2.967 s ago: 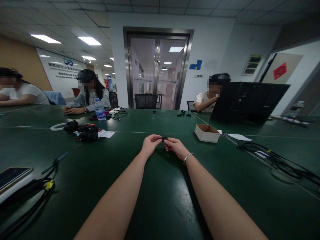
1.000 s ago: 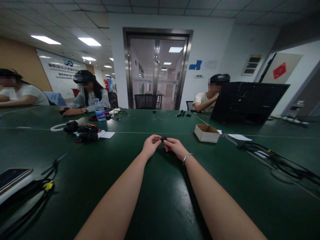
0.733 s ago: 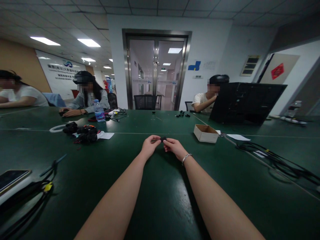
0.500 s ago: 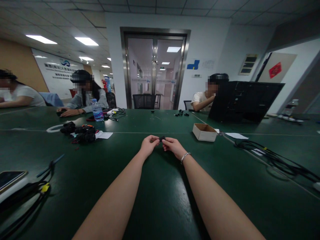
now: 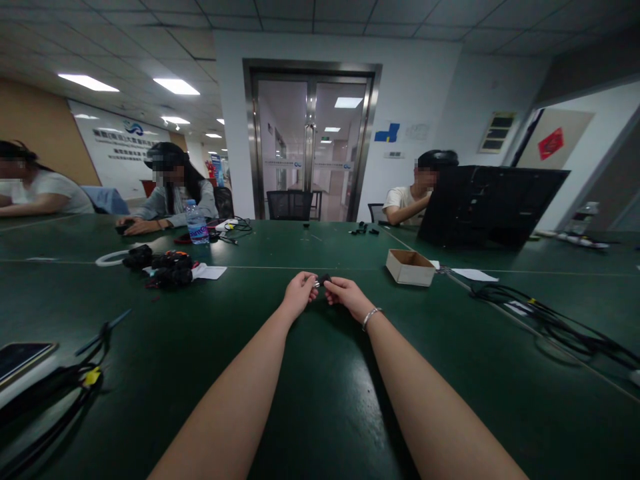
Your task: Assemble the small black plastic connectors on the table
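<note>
Your right-hand grip [image 5: 349, 294] is narrow, pinching a small black piece [image 5: 325, 278] out in front of you, over the green desk [image 5: 320, 387]. Your left-hand grip [image 5: 298, 294] closes on a shiny metal bit [image 5: 317, 283] just beside it; you cannot tell whether the two are joined. An open white box [image 5: 409, 273] stands to the right, apart from your fingers.

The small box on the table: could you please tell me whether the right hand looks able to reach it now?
Probably yes: the open-topped box stands to the right of the right hand, with green table between them, though that hand holds a small dark piece.
</note>
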A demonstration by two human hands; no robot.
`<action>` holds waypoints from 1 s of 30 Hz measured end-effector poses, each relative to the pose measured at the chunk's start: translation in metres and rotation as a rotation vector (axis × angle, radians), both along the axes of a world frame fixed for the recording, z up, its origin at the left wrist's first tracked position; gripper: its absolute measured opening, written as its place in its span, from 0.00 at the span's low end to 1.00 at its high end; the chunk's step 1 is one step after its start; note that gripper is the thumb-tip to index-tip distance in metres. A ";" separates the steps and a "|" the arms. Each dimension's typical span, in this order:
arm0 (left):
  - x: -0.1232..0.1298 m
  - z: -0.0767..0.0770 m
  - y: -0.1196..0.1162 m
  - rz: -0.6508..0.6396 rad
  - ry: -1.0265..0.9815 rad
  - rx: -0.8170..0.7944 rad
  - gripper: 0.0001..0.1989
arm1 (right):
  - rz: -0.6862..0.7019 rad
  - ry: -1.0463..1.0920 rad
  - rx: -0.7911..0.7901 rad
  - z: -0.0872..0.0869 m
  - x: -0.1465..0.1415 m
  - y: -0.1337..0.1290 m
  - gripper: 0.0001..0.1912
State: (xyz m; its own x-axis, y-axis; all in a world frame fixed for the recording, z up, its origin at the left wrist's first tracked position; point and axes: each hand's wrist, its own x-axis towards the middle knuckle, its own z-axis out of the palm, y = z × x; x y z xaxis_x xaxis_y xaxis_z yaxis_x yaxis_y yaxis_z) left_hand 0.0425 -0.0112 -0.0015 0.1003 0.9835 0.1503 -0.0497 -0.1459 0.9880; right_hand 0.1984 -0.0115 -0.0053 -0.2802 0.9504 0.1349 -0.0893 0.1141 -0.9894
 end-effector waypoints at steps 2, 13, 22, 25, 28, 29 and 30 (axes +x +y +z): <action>0.001 0.001 -0.001 -0.004 0.016 -0.011 0.10 | -0.004 0.000 -0.003 0.000 0.000 0.000 0.21; 0.001 -0.002 0.002 -0.038 0.033 -0.003 0.09 | -0.006 -0.005 -0.014 0.002 0.001 -0.002 0.19; 0.003 -0.005 0.003 -0.035 0.025 0.017 0.09 | -0.005 -0.023 -0.001 0.002 0.000 -0.002 0.22; 0.003 -0.006 0.004 -0.035 0.008 0.019 0.10 | -0.007 -0.005 -0.003 0.001 0.000 -0.002 0.22; 0.003 -0.007 0.005 -0.053 0.029 0.021 0.11 | 0.001 -0.007 0.001 0.001 0.000 -0.001 0.22; 0.003 -0.007 0.005 -0.049 0.031 0.025 0.11 | -0.004 -0.007 0.000 0.000 0.000 0.000 0.21; 0.003 -0.007 0.004 -0.044 0.032 0.032 0.11 | -0.009 -0.004 -0.003 0.000 0.001 0.000 0.21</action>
